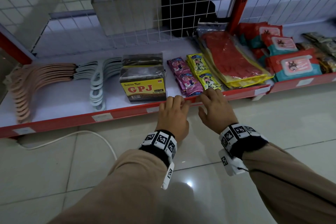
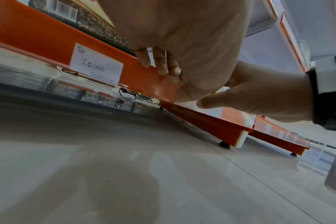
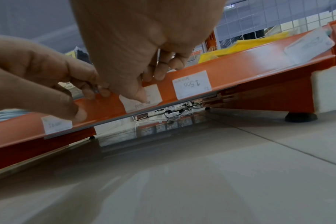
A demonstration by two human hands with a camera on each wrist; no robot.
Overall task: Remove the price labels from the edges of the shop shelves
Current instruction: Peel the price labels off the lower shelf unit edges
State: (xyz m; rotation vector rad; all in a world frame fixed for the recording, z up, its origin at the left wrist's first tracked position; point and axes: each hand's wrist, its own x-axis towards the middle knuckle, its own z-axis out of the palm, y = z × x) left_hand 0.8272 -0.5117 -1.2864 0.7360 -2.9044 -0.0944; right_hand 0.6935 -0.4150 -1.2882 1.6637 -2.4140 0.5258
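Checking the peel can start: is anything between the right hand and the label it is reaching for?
Nothing visible. The right hand's thumb already touches the label on the shelf edge; the left hand rests beside it, not across it.

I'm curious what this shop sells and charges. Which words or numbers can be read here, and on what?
"GPJ": yellow-fronted coffee box.
"10.000": white paper price label on the red shelf edge.
"1.500": white label, seen upside down.
Label under the right hand's thumb: partly covered.
Sachets, other labels: blurred.
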